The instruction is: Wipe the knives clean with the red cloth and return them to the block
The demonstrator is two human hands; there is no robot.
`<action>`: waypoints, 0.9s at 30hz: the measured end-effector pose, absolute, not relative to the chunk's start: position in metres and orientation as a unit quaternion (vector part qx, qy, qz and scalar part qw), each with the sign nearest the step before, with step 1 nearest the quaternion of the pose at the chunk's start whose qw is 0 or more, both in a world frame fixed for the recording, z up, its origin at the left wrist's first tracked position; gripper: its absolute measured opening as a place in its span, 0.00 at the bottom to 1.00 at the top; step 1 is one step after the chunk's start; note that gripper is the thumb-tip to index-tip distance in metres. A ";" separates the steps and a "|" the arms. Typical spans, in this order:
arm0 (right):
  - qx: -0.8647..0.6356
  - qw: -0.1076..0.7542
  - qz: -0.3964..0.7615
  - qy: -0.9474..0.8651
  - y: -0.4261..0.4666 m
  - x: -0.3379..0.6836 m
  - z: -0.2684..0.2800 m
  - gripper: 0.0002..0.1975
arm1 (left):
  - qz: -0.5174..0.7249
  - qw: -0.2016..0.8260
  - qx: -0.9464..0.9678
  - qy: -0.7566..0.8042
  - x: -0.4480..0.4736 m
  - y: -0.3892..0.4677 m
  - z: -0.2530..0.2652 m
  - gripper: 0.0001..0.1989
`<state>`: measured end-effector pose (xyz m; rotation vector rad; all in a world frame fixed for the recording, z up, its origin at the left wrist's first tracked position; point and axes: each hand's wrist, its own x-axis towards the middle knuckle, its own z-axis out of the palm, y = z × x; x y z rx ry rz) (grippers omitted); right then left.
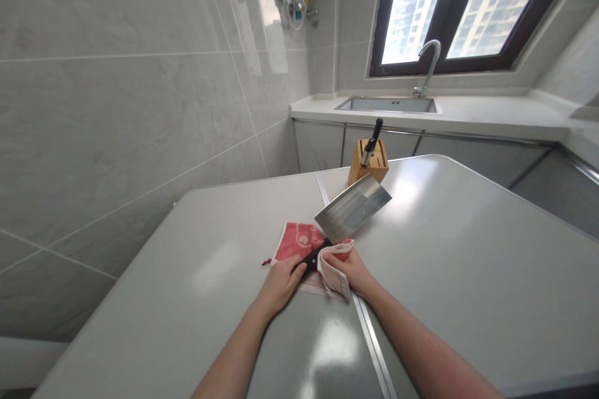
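While the left hand [283, 282] grips the black handle [309, 259] of the cleaver [354, 207], the right hand [358, 271] pinches a folded part of the red-and-white cloth [299, 242] at the handle's right side. Left fingers are closed round the butt end, thumb on top; right fingers are partly tucked into the fold, so can't tell how hard they press, or whether cloth actually bears on the handle there. Cleaver sits mid-surface [219, 330], blade pointing away and to the right, tilted, its far part in front of the wooden knife block [380, 163]. Rest of the cloth spreads flat under the handle, with a corner out to the left. Status, my read: midway. Done: cleaver in hand, out of the block's slots, cloth folded up against the handle. Left, as far as this shows: cloth is at the handle end only, blade faces uncovered; can't tell whether they've had a pass. Cleaver not in the block, cloth not put down. One black-handled knife [373, 142] stands in the block, apart from both hands.
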<state>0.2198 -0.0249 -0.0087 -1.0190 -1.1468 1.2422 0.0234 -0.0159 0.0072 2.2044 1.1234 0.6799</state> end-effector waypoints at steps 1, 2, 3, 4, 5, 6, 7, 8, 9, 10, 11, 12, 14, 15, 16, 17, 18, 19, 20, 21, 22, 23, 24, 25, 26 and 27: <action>-0.426 0.546 0.533 -0.486 -0.025 0.221 -0.009 0.13 | 0.253 0.283 0.822 0.423 0.023 -0.016 0.006 0.19; -0.423 0.539 0.545 -0.483 -0.026 0.222 -0.009 0.12 | 0.253 0.283 0.821 0.427 0.023 -0.016 0.005 0.20; -0.422 0.530 0.559 -0.478 -0.026 0.222 -0.009 0.12 | 0.252 0.283 0.820 0.430 0.023 -0.016 0.004 0.21; -0.422 0.519 0.574 -0.472 -0.027 0.223 -0.009 0.12 | 0.249 0.283 0.819 0.432 0.024 -0.016 0.003 0.22; -0.421 0.507 0.589 -0.467 -0.028 0.223 -0.008 0.13 | 0.246 0.281 0.820 0.434 0.024 -0.017 0.001 0.23; -0.419 0.496 0.603 -0.463 -0.029 0.222 -0.007 0.13 | 0.240 0.276 0.823 0.435 0.025 -0.017 0.000 0.23; -0.415 0.487 0.614 -0.462 -0.030 0.221 -0.006 0.14 | 0.235 0.267 0.827 0.435 0.026 -0.018 -0.001 0.24; -0.406 0.482 0.621 -0.466 -0.031 0.220 -0.005 0.15 | 0.229 0.255 0.832 0.435 0.026 -0.019 -0.002 0.24; -0.392 0.481 0.624 -0.475 -0.032 0.219 -0.003 0.17 | 0.223 0.243 0.837 0.436 0.027 -0.019 -0.003 0.25; -0.376 0.481 0.623 -0.489 -0.033 0.217 -0.002 0.18 | 0.218 0.232 0.842 0.436 0.028 -0.020 -0.003 0.25; -0.359 0.482 0.619 -0.505 -0.033 0.216 -0.001 0.20 | 0.214 0.222 0.844 0.439 0.028 -0.020 -0.004 0.25; -0.343 0.483 0.612 -0.524 -0.033 0.215 -0.001 0.21 | 0.211 0.215 0.844 0.443 0.029 -0.020 -0.004 0.26; -0.329 0.477 0.596 -0.556 -0.033 0.214 0.000 0.22 | 0.208 0.205 0.842 0.454 0.029 -0.020 -0.005 0.26; -0.329 0.473 0.588 -0.567 -0.033 0.213 -0.001 0.21 | 0.208 0.201 0.840 0.459 0.029 -0.020 -0.006 0.27; -0.332 0.470 0.581 -0.576 -0.033 0.213 -0.001 0.22 | 0.208 0.197 0.839 0.463 0.029 -0.020 -0.006 0.27; -0.336 0.467 0.575 -0.582 -0.033 0.213 -0.002 0.22 | 0.207 0.194 0.839 0.465 0.029 -0.020 -0.007 0.27; -0.339 0.463 0.572 -0.586 -0.032 0.213 -0.003 0.21 | 0.205 0.191 0.838 0.467 0.030 -0.021 -0.007 0.27; -0.340 0.460 0.570 -0.589 -0.032 0.213 -0.004 0.20 | 0.203 0.189 0.838 0.470 0.030 -0.021 -0.008 0.27; -0.339 0.457 0.570 -0.593 -0.032 0.212 -0.005 0.20 | 0.201 0.188 0.837 0.473 0.031 -0.021 -0.008 0.27; -0.338 0.456 0.569 -0.596 -0.032 0.212 -0.006 0.20 | 0.200 0.187 0.836 0.476 0.031 -0.021 -0.008 0.28; -0.338 0.455 0.566 -0.599 -0.032 0.211 -0.007 0.21 | 0.199 0.187 0.834 0.480 0.032 -0.022 -0.008 0.28; -0.337 0.457 0.560 -0.603 -0.032 0.210 -0.008 0.22 | 0.199 0.187 0.831 0.484 0.033 -0.022 -0.008 0.28; -0.338 0.458 0.554 -0.607 -0.032 0.210 -0.009 0.23 | 0.199 0.187 0.828 0.490 0.034 -0.022 -0.008 0.29; -0.340 0.459 0.549 -0.610 -0.032 0.209 -0.009 0.23 | 0.199 0.186 0.824 0.496 0.035 -0.022 -0.008 0.30; -0.343 0.459 0.544 -0.613 -0.032 0.209 -0.009 0.23 | 0.199 0.185 0.821 0.502 0.036 -0.022 -0.008 0.30; -0.346 0.460 0.537 -0.616 -0.032 0.209 -0.009 0.23 | 0.199 0.186 0.818 0.507 0.037 -0.022 -0.008 0.31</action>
